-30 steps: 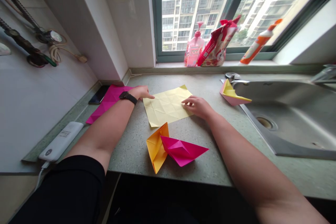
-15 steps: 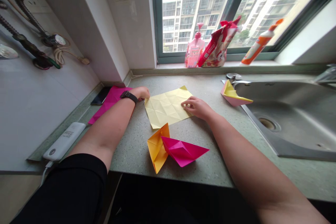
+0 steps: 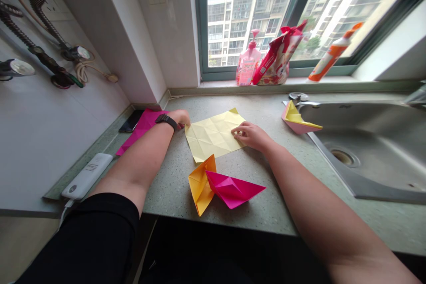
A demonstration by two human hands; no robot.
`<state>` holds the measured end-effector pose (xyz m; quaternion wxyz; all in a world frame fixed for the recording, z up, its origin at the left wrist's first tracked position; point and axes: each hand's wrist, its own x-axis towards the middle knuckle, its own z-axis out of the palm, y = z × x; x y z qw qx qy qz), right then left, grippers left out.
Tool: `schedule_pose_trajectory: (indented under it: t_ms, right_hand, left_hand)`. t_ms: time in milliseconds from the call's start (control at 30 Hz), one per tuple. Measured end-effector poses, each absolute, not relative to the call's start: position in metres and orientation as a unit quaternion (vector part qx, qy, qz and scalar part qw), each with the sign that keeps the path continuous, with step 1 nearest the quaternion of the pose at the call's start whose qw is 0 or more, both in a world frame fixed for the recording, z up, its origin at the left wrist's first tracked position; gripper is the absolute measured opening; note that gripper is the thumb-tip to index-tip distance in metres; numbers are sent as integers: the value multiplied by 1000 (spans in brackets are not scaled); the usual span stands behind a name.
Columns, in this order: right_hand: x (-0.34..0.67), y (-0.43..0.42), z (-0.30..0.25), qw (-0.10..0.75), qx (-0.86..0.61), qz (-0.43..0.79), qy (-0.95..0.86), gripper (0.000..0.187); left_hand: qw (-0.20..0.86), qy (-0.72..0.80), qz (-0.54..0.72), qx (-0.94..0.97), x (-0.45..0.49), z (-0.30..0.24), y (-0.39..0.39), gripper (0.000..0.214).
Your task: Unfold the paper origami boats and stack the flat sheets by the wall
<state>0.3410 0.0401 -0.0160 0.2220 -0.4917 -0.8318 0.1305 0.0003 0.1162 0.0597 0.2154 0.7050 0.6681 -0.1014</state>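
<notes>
Three boats (image 3: 234, 190) are judged done; the yellow sheet (image 3: 213, 133) is creased but unshaped, touched by loosely bent right fingers (image 3: 241, 129), the grip of left fingers (image 3: 187, 118) being hidden.

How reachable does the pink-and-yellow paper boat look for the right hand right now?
Probably yes: the paper boat sits at the sink's edge, right of the right hand, with only countertop showing between; the hand would likely leave the yellow sheet.

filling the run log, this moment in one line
left hand: at far-left corner of creased yellow sheet | right hand: on its right end | orange paper boat, magenta paper boat: nearby
</notes>
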Motion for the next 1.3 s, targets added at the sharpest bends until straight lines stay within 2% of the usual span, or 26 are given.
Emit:
schedule_pose_trajectory:
  t_ms: [233,533,767,900,1033,1133,1300]
  right_hand:
    - [340,39,-11,209,-489,139,-835,26]
    - [339,35,-12,189,-476,115,-851,27]
    - [339,34,-12,191,-476,114,-851,26]
    - [339,34,-14,198,-470,103,-854,26]
    - [337,35,-18,204,-456,87,-862,26]
    - [336,35,-19,223,-442,86,-864,24]
    - [338,33,-15,318,-445,83,-833,27]
  left_hand:
    - [256,691,-50,675,-3,68,104,20]
    - [298,670,47,679,-15,64,87,19]
    - [256,647,96,712,-16,56,85,17]
    - [185,583,168,774,-23,59,78,11]
    - [130,528,239,804,-34,62,61,18]
    - [145,519,259,802,-39,62,53,20]
    - [247,563,343,710,-53,65,51,20]
